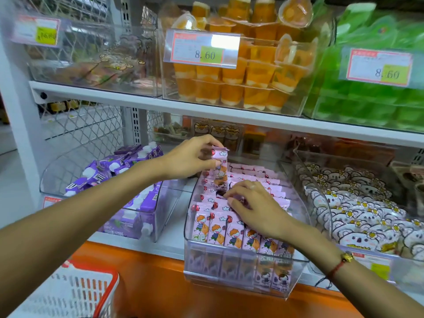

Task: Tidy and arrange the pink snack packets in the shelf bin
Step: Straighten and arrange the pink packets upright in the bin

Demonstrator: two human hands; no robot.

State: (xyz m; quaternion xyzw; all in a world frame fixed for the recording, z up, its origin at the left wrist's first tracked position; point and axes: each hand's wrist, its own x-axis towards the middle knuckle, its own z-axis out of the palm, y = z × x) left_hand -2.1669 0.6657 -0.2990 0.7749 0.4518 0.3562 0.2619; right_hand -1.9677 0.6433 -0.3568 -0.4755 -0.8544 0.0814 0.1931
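Observation:
A clear plastic bin (241, 269) on the lower shelf holds several rows of pink snack packets (215, 230) printed with a cartoon child and balloons. My left hand (190, 157) pinches the top of one pink packet (220, 171) and holds it upright above the bin's back left part. My right hand (250, 207) rests on the packets in the middle of the bin, its fingertips curled onto their tops. Packets under that hand are hidden.
A bin of purple drink pouches (128, 191) stands to the left, a bin of white koala packets (358, 207) to the right. Orange jelly cups (241, 72) and green packs (367, 97) fill the shelf above. A red and white basket (75, 292) sits at bottom left.

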